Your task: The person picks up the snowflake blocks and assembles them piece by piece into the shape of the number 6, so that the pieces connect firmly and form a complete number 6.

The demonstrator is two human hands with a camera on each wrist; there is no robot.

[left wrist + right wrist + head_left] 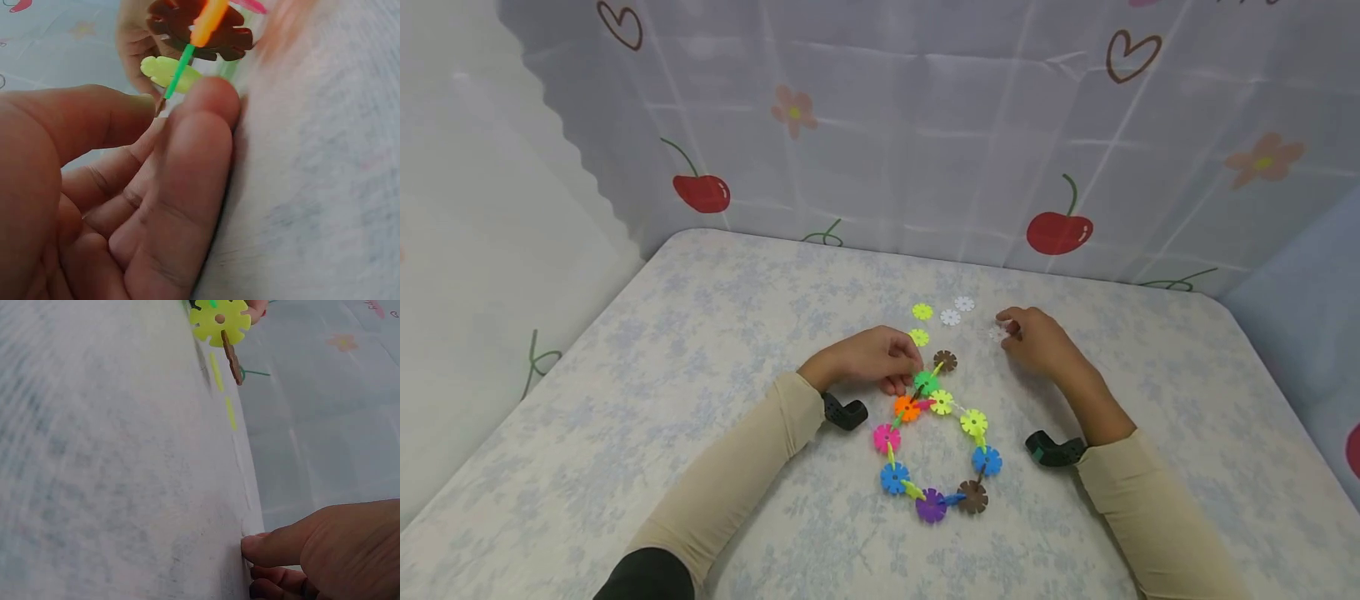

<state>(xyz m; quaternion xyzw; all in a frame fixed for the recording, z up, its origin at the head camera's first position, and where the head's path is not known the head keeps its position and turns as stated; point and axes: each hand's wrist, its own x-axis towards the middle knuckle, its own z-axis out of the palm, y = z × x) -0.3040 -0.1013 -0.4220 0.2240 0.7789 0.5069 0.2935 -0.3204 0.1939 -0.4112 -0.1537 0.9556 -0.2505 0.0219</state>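
A chain of colourful notched plastic snowflake discs forms a ring on the table, with a short branch at its far end. At that branch, my left hand (872,358) pinches the edge of a small brown disc beside the green disc (927,382). A yellow disc and a brown disc (945,360) extend beyond the green one. Farther right, the thumb and index finger of my right hand (1037,337) close around a whitish disc (997,333) at the tabletop. In the right wrist view, that thumb (255,547) touches the table surface, and the disc is mostly hidden.
Two loose yellow discs (922,311) and two white discs (964,303) lie between the hands toward the back. The patterned cloth-covered table (737,283) meets a printed curtain (887,150) behind. Black wrist cameras (846,412) sit close beside the ring.
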